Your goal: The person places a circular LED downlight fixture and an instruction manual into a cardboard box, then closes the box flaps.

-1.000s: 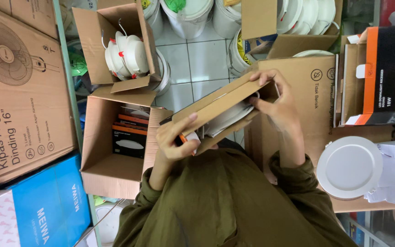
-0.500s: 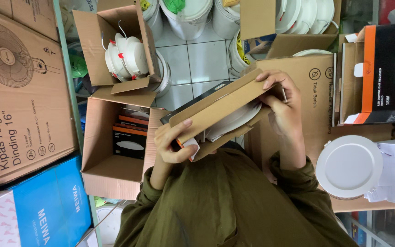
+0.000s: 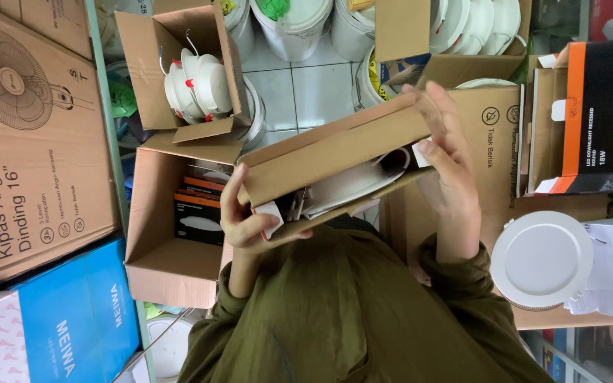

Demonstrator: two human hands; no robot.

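Note:
I hold a flat brown cardboard box [image 3: 335,152] tilted in front of my chest, its open side toward me. A round white downlight [image 3: 349,186] with its wires shows inside. My left hand [image 3: 244,216] grips the box's lower left corner, thumb over a white flap. My right hand [image 3: 452,174] holds the upper right end, fingers spread along the edge and over the opening.
An open carton [image 3: 157,248] at my left holds black-and-orange lamp boxes. Another open carton [image 3: 143,64] above it holds white fittings. A loose white round downlight [image 3: 540,259] lies on a big carton at right, beside an orange-black lamp box [image 3: 597,117]. White buckets [image 3: 296,25] stand on the tiled floor.
The box has come closer to me and swung so its opening faces me more. My right hand slid along its right end; my left hand shifted lower on the left corner.

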